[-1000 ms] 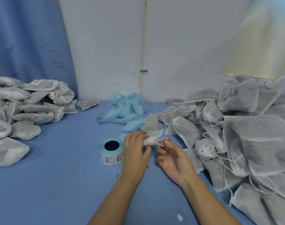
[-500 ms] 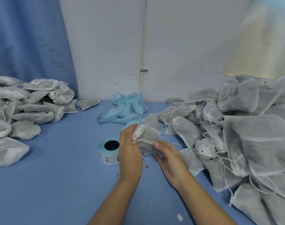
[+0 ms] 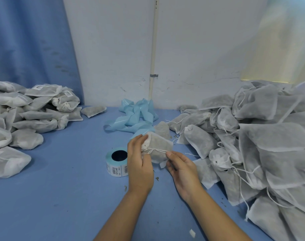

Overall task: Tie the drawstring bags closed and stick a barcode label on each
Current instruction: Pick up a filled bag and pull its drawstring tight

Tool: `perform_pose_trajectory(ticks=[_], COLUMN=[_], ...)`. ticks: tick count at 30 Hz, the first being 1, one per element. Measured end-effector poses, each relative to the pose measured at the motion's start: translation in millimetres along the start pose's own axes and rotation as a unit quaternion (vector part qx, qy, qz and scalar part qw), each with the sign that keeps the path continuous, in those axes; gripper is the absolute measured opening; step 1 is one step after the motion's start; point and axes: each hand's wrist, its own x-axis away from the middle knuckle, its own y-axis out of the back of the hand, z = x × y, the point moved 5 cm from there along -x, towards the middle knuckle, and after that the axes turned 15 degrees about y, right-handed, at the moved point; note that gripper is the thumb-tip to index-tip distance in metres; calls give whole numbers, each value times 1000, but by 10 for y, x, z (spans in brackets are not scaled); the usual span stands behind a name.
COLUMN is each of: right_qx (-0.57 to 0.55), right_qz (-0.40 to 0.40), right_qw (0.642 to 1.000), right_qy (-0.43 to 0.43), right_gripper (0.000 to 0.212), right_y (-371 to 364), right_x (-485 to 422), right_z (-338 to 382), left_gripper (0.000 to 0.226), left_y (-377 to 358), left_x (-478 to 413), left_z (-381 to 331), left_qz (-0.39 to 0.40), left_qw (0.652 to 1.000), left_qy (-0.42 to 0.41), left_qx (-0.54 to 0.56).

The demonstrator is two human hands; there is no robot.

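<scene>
One label roll [image 3: 116, 161] near the middle of the tabletop [image 3: 61, 197]. One drawstring bag [image 3: 158, 147] held up, two hands on it: left hand [image 3: 139, 164], right hand [image 3: 183, 171]. Two bag piles: labelled pile [image 3: 26, 115] at the left edge, unlabelled pile [image 3: 252, 145] at the right edge, bags in each too many and overlapped to count. One loose bag [image 3: 93, 110] near the back edge. One tangle of blue backing strip [image 3: 136, 115].
</scene>
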Motion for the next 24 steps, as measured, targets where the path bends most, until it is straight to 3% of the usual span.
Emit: perform_pose_trajectory(ticks=[7,14,21,24], right_qx=[-11,8,-12,-12], right_qz=[-3,3,10,14], right_qw=[1000,1000,1000,1000], right_qy=[5,8,10,21], right_gripper=[6,8,6,21], right_y=[-12,-16,-46,-70], right_x=[8,21,37,42], right_z=[9,11,23,57], left_gripper=[54,42,67,57], left_y=[-84,-61,-94,-116], left_x=[11,-48,-48,-73], left_z=[54,106,162,223], left_qz=[23,-3,-9,-18], left_qw=[997,999,982,960], left_qy=[-1,41,148,211], left_qx=[-70,-29,114,183])
